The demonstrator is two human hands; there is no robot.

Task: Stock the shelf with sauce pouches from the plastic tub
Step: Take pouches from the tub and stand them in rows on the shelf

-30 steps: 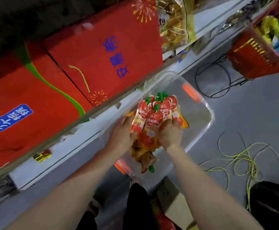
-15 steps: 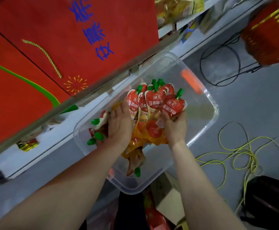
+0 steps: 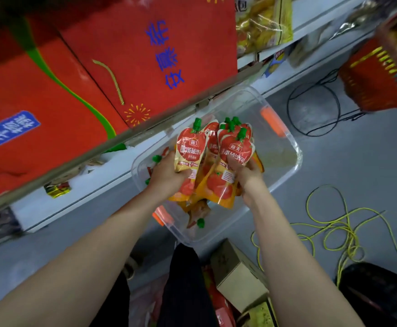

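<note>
**Item 1, bundle of red-and-yellow spouted sauce pouches with green screw caps** [image 3: 216, 161]. Held upright, caps away from the person, pressed between the two hands and lifted clear of the tub floor. Several pouches are fanned and overlapping; the exact count cannot be told.

**Item 2, left hand** [image 3: 166, 178]. Fingers are curled round the lower body of the leftmost pouch.

**Item 3, right hand** [image 3: 249, 175]. Fingers are curled round the right flank of the bundle, with the palm under the pouch bases.

**Item 4, clear rectangular plastic tub with orange latches** [image 3: 289, 161]. Located directly beneath both hands. A few loose pouches [image 3: 197, 218] are seen lying flat in it, below the wrists and just left of the left hand.

**Item 5, grey metal shelf edge** [image 3: 131, 135]. Located above and left of the left hand, loaded with large red printed cartons [image 3: 145, 55]. Which shelf is to be stocked cannot be told.

**Item 6, floor clutter.** A yellow cord [image 3: 334, 230] is coiled right of the right hand and a brown cardboard box [image 3: 237, 272] sits near the forearms.

**Handling note.** The step is judged to be lifting the bundle out. The bases should be squared together and squeezed evenly, as slick film is likely to let the middle pouches slide down. The caps should be kept clear of the shelf edge on the way up.
</note>
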